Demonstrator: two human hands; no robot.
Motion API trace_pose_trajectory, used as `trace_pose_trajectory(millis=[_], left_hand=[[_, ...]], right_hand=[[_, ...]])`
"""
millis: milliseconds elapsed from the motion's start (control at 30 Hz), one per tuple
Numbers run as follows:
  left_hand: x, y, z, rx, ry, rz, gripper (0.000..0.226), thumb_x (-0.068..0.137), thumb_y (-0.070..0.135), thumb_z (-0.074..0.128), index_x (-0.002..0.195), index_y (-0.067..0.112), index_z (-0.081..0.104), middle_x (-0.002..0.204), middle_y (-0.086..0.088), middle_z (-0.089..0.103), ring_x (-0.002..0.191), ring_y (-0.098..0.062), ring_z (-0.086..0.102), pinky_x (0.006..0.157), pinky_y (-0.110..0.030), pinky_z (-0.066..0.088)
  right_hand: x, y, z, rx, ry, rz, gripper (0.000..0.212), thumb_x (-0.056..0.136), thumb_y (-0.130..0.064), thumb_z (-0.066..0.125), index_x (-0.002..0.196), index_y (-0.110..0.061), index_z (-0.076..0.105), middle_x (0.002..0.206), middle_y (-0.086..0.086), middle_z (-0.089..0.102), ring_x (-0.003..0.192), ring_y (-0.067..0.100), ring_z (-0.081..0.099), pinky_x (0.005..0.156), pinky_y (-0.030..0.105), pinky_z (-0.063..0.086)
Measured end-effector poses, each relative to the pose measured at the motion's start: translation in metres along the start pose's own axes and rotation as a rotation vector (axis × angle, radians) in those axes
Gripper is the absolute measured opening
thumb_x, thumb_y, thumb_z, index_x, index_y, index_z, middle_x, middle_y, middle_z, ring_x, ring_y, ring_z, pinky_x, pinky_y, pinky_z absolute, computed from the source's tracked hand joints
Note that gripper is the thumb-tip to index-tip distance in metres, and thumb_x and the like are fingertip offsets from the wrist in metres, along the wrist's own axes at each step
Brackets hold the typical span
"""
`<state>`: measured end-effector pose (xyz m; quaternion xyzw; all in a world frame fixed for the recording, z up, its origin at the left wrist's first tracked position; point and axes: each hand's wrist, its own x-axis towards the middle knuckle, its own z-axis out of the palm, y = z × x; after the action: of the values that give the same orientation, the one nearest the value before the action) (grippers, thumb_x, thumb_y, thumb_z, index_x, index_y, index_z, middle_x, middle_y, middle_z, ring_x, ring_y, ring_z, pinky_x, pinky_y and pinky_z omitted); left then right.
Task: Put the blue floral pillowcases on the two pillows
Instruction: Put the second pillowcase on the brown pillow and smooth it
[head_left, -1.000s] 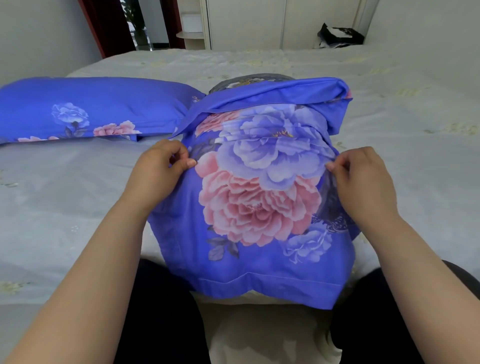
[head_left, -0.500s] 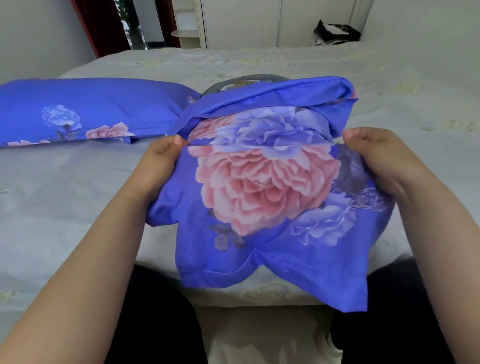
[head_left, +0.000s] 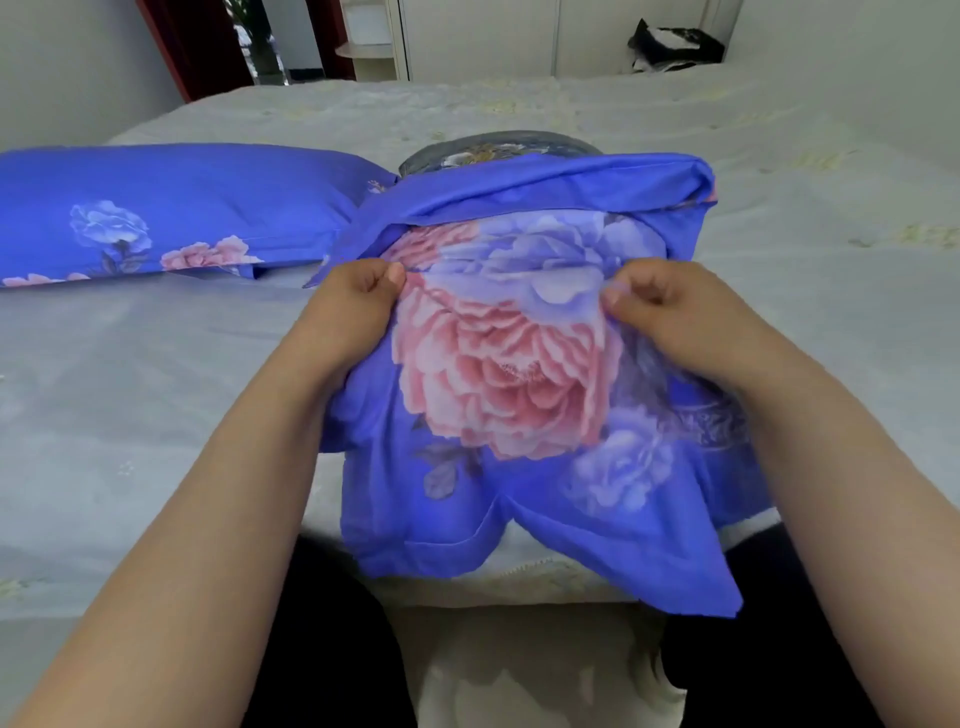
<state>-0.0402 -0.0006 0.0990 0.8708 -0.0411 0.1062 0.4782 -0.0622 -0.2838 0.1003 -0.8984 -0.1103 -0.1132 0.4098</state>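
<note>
The second pillowcase (head_left: 519, 415) lies at the near edge of the bed (head_left: 156, 389), most of the way over its pillow (head_left: 498, 148); only a grey patterned end of that pillow pokes out beyond the far, open mouth of the case, where a plain blue flap is folded back. The near end of the case hangs slack and empty over the bed edge (so the pillow seems not to have reached the closed corners). To the left of this pillowcase, the first pillow (head_left: 171, 208) lies already covered.

The likely trouble is bunching: if the cloth is tugged from the middle while the near corners are empty, the pillow may sit crooked inside, or the folded flap may slip off the exposed end. An uneven pull from one side would skew the case.

The left hand (head_left: 353, 306) is curled tight, thumb against fingers, pinching a fold of the top fabric at the left of the big pink flower. The right hand (head_left: 670, 306) mirrors it at the flower's right, also closed on a pinch of cloth. Both forearms reach forward from the near edge, wrists low against the case.
</note>
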Motion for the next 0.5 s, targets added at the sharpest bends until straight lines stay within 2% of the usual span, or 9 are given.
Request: trace_pose_trajectory(millis=[67,133,167,233,333,400,500], left_hand=[[0.005,-0.013,0.004,-0.168,-0.117,-0.110,0.037,0.099,0.028,0.045,0.064,0.017,0.050,0.062,0.005,0.053,0.056,-0.005,0.044,0.058,-0.022,0.039],[0.003,-0.028,0.003,-0.159,-0.207,-0.119,0.038,0.097,0.033,0.049,0.071,0.006,0.053,0.068,-0.001,0.055,0.063,-0.010,0.046,0.062,-0.025,0.038],[0.000,-0.033,-0.001,-0.169,-0.219,-0.111,0.040,0.095,0.037,0.053,0.075,0.003,0.054,0.072,-0.004,0.053,0.067,-0.012,0.046,0.065,-0.027,0.037],[-0.007,-0.044,-0.012,-0.237,-0.245,-0.104,0.038,0.084,0.045,0.065,0.076,0.009,0.057,0.076,-0.003,0.056,0.071,-0.012,0.050,0.068,-0.027,0.042],[-0.026,-0.058,-0.032,-0.344,-0.379,-0.123,0.047,0.062,0.057,0.077,0.081,0.017,0.062,0.080,0.003,0.065,0.073,-0.008,0.060,0.067,-0.020,0.050],[-0.040,-0.063,-0.033,-0.277,-0.280,-0.137,0.060,0.057,0.059,0.079,0.091,0.014,0.060,0.082,0.006,0.064,0.073,-0.006,0.060,0.068,-0.019,0.049],[-0.057,-0.066,-0.020,0.138,0.190,-0.122,0.044,0.072,0.046,0.075,0.090,0.015,0.050,0.082,0.004,0.055,0.070,-0.015,0.052,0.062,-0.026,0.041]], right_hand=[[0.009,0.018,0.002,0.122,0.158,0.124,0.035,0.089,-0.029,0.062,0.060,-0.011,0.058,0.049,-0.009,0.054,0.048,-0.001,0.043,0.057,0.019,0.035],[0.004,0.031,0.005,0.059,0.165,0.170,0.043,0.087,-0.035,0.064,0.056,-0.007,0.053,0.045,-0.005,0.050,0.045,0.003,0.041,0.053,0.020,0.034],[-0.001,0.033,0.006,0.060,0.134,0.170,0.040,0.087,-0.035,0.065,0.059,-0.007,0.055,0.049,-0.004,0.051,0.048,0.003,0.041,0.054,0.021,0.034],[-0.016,0.036,0.004,0.132,0.074,0.164,0.025,0.088,-0.027,0.064,0.075,-0.007,0.061,0.062,-0.002,0.058,0.057,0.002,0.047,0.055,0.015,0.037],[-0.039,0.049,-0.009,0.361,-0.011,0.219,0.003,0.089,-0.012,0.061,0.087,-0.011,0.062,0.066,-0.009,0.065,0.060,0.000,0.054,0.061,0.009,0.043],[-0.050,0.059,-0.010,0.414,0.010,0.273,0.006,0.089,-0.011,0.061,0.085,-0.016,0.062,0.064,-0.010,0.064,0.059,0.001,0.053,0.059,0.010,0.043],[-0.063,0.063,0.002,0.215,0.232,0.308,0.010,0.086,-0.023,0.067,0.084,-0.020,0.058,0.070,-0.008,0.058,0.060,0.006,0.049,0.059,0.012,0.039]])
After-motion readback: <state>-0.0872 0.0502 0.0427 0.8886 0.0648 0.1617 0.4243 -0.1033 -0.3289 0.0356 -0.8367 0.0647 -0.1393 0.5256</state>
